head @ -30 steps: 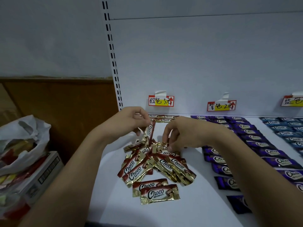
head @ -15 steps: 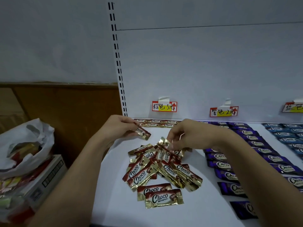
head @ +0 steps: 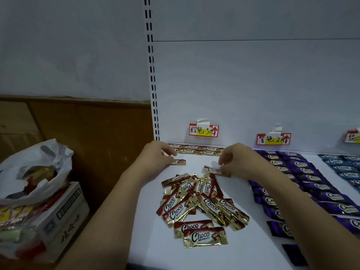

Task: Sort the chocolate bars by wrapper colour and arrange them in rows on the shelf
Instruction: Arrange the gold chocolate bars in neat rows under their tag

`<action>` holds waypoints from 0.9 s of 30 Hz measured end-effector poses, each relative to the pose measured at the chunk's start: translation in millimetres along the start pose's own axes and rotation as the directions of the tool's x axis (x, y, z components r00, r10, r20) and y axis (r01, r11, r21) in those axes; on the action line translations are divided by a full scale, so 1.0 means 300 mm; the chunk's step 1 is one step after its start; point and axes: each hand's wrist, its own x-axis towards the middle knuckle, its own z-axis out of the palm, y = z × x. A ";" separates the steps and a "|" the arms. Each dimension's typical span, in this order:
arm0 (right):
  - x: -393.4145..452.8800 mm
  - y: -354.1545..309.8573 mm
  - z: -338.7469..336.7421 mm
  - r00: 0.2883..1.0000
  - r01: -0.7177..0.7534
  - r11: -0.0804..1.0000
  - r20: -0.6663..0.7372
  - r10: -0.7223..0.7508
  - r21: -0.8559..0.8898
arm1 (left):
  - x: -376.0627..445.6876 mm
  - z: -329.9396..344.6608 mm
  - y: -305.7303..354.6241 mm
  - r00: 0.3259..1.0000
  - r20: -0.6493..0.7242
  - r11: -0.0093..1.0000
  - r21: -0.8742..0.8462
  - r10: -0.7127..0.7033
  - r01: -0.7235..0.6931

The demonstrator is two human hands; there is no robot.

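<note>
While left hand (head: 155,158) holds bar (head: 178,162) | right hand (head: 236,162) seemingly pinches another (head: 212,169)

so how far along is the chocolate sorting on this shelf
Done: purple bars and blue bars lie in rows on the shelf, and brown bars at the back have started a row. In hand: the left hand sets down one brown bar; the right hand pinches another bar. Left: the loose brown pile still needs arranging.
</note>
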 end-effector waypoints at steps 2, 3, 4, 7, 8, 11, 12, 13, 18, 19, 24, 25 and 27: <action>-0.003 0.002 -0.005 0.997 0.068 0.995 0.053 -0.064 -0.075 | 0.007 -0.009 0.022 0.997 0.072 0.997 0.065 0.036 -0.040; -0.005 0.001 -0.006 0.992 0.101 0.990 0.085 -0.093 -0.099 | 0.013 -0.017 0.029 0.993 0.108 0.992 0.108 0.053 -0.065; -0.008 0.000 -0.006 0.987 0.131 0.984 0.111 -0.118 -0.122 | 0.019 -0.025 0.031 0.988 0.139 0.986 0.143 0.065 -0.085; -0.014 -0.007 -0.002 0.978 0.185 0.966 0.131 -0.163 -0.183 | 0.026 -0.037 0.016 0.973 0.208 0.964 0.219 0.103 -0.149; -0.014 -0.008 -0.001 0.978 0.191 0.962 0.125 -0.169 -0.194 | 0.025 -0.036 0.005 0.969 0.214 0.959 0.226 0.121 -0.169; -0.009 -0.012 0.006 0.981 0.184 0.958 0.110 -0.162 -0.222 | 0.025 -0.028 -0.021 0.970 0.179 0.961 0.194 0.163 -0.197; -0.008 -0.017 0.008 0.981 0.183 0.954 0.112 -0.160 -0.238 | 0.027 -0.026 -0.028 0.971 0.161 0.961 0.187 0.176 -0.205; -0.006 -0.023 0.010 0.981 0.183 0.950 0.118 -0.157 -0.255 | 0.031 -0.024 -0.033 0.971 0.145 0.958 0.191 0.189 -0.215; 0.022 -0.067 -0.008 0.976 0.198 0.938 0.144 -0.162 -0.285 | 0.052 -0.019 -0.060 0.960 0.078 0.925 0.258 0.267 -0.279; 0.034 -0.078 -0.011 0.974 0.208 0.939 0.146 -0.174 -0.273 | 0.054 -0.013 -0.072 0.957 0.054 0.921 0.261 0.285 -0.289; 0.101 -0.129 0.033 0.963 0.270 0.931 0.096 -0.253 -0.248 | 0.058 0.013 -0.118 0.946 -0.071 0.935 0.194 0.316 -0.297; 0.113 -0.138 0.046 0.961 0.276 0.929 0.084 -0.263 -0.248 | 0.061 0.015 -0.121 0.945 -0.080 0.936 0.185 0.318 -0.300; 0.135 -0.153 0.066 0.958 0.287 0.926 0.062 -0.280 -0.245 | 0.063 0.017 -0.122 0.945 -0.081 0.937 0.182 0.318 -0.299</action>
